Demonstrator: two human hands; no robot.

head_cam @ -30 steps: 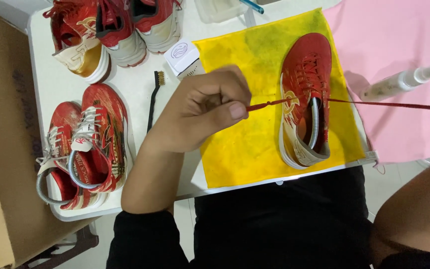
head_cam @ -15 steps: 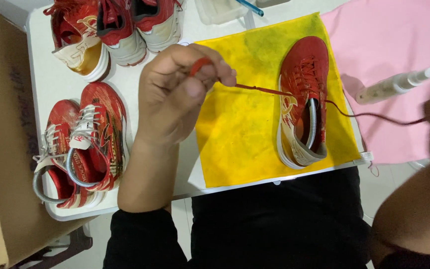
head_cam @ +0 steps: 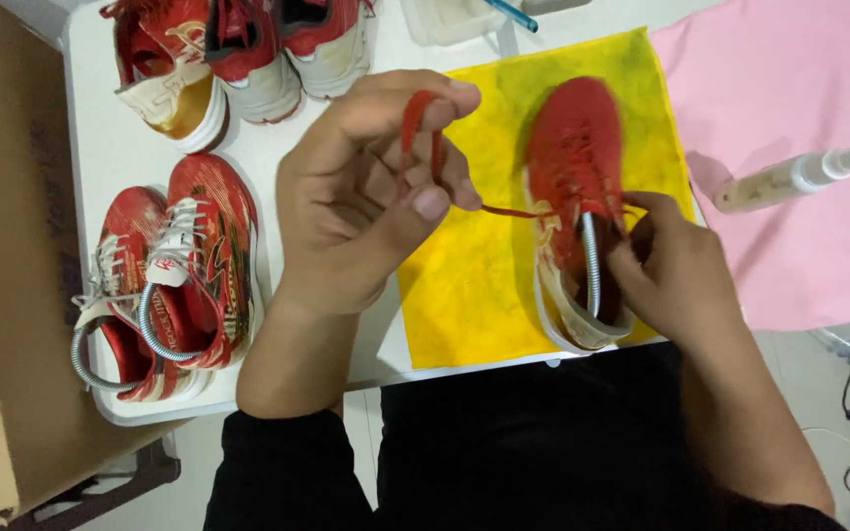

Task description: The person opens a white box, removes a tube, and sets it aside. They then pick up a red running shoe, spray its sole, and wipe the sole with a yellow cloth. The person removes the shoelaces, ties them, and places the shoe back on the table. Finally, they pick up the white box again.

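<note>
Centre frame, your left hand (head_cam: 366, 197) pinches a looped red shoelace (head_cam: 420, 128) between thumb and fingers, drawing it taut from the red mesh sports shoe (head_cam: 573, 167) lying on the yellow cloth (head_cam: 474, 295). Your right hand (head_cam: 671, 265) grips the shoe's opening, beside the metal spring shoe tree (head_cam: 590, 265) inside it. Lacing looks to be the step in hand; the next move likely calls for steady tension and a firm hold on the shoe. At left, more red shoes (head_cam: 179, 265) wait on the white table (head_cam: 100, 147); a spray bottle (head_cam: 789, 177) lies on pink cloth (head_cam: 799, 79) at right.
</note>
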